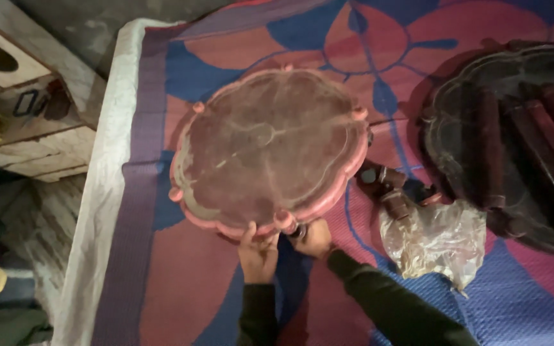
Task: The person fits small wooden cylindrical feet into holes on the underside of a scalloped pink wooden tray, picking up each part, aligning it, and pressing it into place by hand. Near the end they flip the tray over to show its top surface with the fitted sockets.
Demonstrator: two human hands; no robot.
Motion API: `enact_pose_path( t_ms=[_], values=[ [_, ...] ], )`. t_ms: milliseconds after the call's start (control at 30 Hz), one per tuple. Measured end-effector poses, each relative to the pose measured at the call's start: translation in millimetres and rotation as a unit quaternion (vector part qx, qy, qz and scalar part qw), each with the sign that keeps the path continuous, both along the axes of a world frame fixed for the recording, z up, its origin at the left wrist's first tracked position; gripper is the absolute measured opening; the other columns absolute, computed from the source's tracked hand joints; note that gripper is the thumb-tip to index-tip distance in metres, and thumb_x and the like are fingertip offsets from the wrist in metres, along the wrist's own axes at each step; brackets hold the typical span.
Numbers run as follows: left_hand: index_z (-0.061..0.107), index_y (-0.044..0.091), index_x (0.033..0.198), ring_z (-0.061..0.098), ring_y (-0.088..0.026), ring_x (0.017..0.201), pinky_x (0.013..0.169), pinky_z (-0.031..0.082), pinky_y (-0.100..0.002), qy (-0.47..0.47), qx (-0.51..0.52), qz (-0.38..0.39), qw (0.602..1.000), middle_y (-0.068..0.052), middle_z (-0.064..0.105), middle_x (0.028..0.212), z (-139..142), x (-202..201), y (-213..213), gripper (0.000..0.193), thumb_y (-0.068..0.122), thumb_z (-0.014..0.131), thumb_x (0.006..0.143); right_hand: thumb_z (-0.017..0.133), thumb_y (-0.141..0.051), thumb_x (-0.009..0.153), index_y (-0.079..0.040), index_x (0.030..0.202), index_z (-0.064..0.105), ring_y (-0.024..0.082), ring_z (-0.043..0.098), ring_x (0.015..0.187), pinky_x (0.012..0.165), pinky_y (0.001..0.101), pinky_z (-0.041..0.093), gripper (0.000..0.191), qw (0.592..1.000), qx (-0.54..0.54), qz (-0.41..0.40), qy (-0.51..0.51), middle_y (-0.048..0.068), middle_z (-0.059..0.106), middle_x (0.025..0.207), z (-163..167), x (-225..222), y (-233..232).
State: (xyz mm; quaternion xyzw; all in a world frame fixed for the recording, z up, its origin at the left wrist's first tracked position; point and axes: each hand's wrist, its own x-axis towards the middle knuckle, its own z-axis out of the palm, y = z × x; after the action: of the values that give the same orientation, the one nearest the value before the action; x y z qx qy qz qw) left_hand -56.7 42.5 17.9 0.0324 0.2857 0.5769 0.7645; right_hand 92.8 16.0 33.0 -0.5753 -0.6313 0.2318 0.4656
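A home room, by the look of it — a bed with a white mattress (107, 166) under a bright patterned sheet (181, 269). On the left stand rough wooden shelves (27, 138) holding small odds and ends.

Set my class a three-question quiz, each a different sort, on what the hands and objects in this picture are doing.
1. True or false: both hands meet the pink scalloped tabletop at its near edge.
2. What lies right of the right hand? A) crumpled clear plastic bag B) a book C) a cup
3. What fills the dark tray?

Key: 1 true, left hand too. 2 A. 3 Dark reddish turned legs.
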Motion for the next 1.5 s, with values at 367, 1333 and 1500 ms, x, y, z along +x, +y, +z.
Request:
enact_pose_path(
  t_ms=[367,1333,1500],
  values=[
    [0.060,0.008,0.095,0.050,-0.016,0.063,0.083,0.051,-0.034,-0.076,0.037,-0.013,0.996,-0.005,0.063,0.081,-3.9,5.4,3.9,0.007,0.012,0.065,0.097,0.086,-0.025,0.075,-0.008,0.091,0.074,0.027,0.070,0.071,0.066,0.0388,0.056,0.025,0.995,-0.039,0.086,-0.014,0.012,0.074,0.081,-16.8,20.3,-25.5],
    [0.047,0.005,0.144,0.059,-0.023,0.123,0.105,0.051,-0.041,0.008,0.198,-0.219,0.955,-0.008,0.061,0.133,-6.4,60.8,-70.4,0.046,0.023,0.050,0.102,0.090,-0.013,0.076,-0.003,0.120,0.065,0.024,0.065,0.118,0.101,0.0344,0.051,0.051,0.986,0.118,-0.003,0.115,0.013,0.066,0.127,24.2,52.7,-64.8],
    [0.048,0.000,0.146,0.062,-0.025,0.115,0.102,0.051,-0.043,-0.002,0.236,-0.170,0.957,-0.015,0.062,0.129,3.2,61.3,-62.1,0.042,0.019,0.054,0.109,0.089,-0.012,0.073,-0.005,0.124,0.070,0.026,0.063,0.113,0.097,0.0338,0.050,0.054,0.993,0.081,-0.028,0.081,0.012,0.064,0.119,33.1,69.6,-73.9]
  ],
)
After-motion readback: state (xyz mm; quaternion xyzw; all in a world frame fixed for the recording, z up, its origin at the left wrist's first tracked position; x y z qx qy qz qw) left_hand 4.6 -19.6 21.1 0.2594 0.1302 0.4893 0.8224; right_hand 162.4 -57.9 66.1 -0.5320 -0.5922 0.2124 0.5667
